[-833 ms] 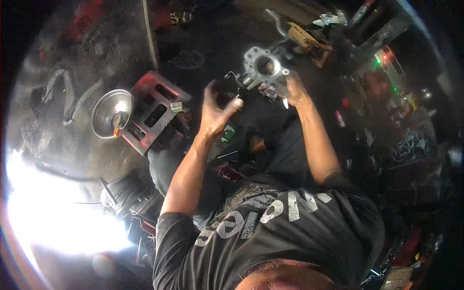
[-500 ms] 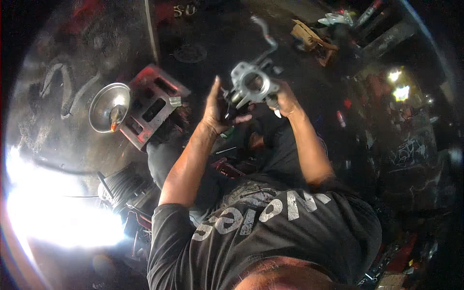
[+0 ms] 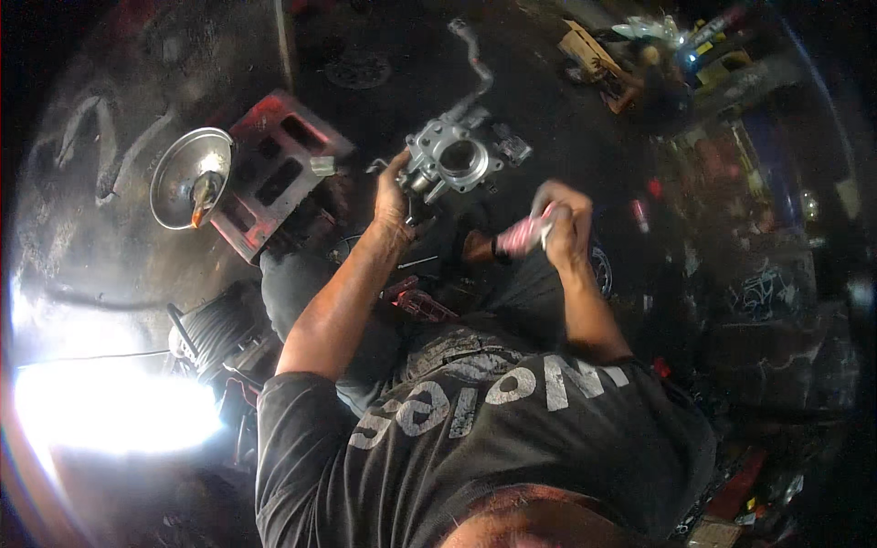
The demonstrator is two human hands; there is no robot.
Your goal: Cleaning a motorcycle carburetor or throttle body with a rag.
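Evidently, the left hand clamps its fingers on the side of the part, so its opening is uncovered before the person. The right hand's fingers grip a blurred, reddish cloth.

Looks like a repair workshop, judging by a dark, stained floor, a silvery metal machine part with a round bore, a metal bowl, coiled cable and a scuffed red crate.
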